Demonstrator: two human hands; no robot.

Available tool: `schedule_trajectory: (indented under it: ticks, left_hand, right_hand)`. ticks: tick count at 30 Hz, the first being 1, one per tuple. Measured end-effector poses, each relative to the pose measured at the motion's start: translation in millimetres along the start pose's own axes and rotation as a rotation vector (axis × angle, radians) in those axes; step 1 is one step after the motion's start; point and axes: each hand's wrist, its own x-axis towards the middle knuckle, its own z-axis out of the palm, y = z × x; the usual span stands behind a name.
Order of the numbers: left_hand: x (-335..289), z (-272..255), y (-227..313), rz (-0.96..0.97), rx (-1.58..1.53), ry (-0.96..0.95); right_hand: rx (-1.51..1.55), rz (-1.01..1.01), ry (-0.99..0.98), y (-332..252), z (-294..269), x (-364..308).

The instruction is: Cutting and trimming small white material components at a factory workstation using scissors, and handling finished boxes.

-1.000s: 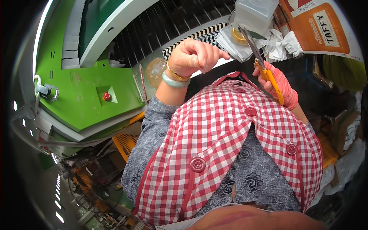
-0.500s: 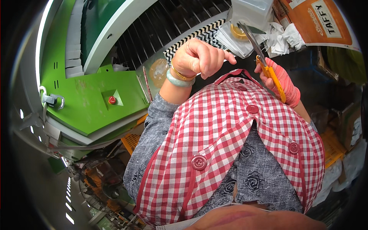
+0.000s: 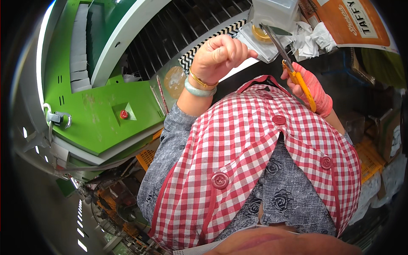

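Note:
My left hand (image 3: 223,57) is bare, with a yellow bangle and a pale green one at the wrist. Its fingers are curled in, one tip poking out to the right; the palm side is hidden, so I cannot see what, if anything, it holds. A pink covering is on my right hand (image 3: 316,89), which grips scissors (image 3: 307,94) by their orange handles. The blades point up and to the left, over a stack of clear plastic packets (image 3: 261,46) and a yellow tape roll (image 3: 260,34). A white edge shows just below my left hand.
On the left stands a green machine (image 3: 85,114) with a red push button (image 3: 123,114). Dark slats (image 3: 157,38) lie beyond my left hand. Crumpled white material (image 3: 312,40), a clear plastic box (image 3: 276,12) and an orange printed carton (image 3: 346,23) are at the far right.
My left hand has risen slightly and its fingers look more curled. A white edge now shows beneath it. My right hand still holds the scissors, almost unmoved.

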Motion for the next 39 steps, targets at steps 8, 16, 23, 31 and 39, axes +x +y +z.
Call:
schedule_trajectory:
  ticks: [8, 16, 23, 31, 39]
  left_hand:
    - [7, 12, -10, -0.068, -0.145, 0.271]
    - [8, 12, -12, -0.052, 0.091, 0.275]
    - [6, 21, 3, -0.026, 0.624, 0.482]
    - [9, 22, 18, -0.248, 0.661, 0.437]
    - [13, 13, 19, -0.317, 0.698, 0.301]
  right_hand:
    - [-0.048, -0.016, 0.134, 1, -6, 0]
    - [-0.466, -0.242, 0.240, -6, -11, 0]
    - [-0.732, -0.415, 0.219, -26, -17, -4]
    - [-0.767, -0.070, 0.111, -31, -27, -13]
    - [-0.760, -0.113, 0.029, -39, -28, -12]
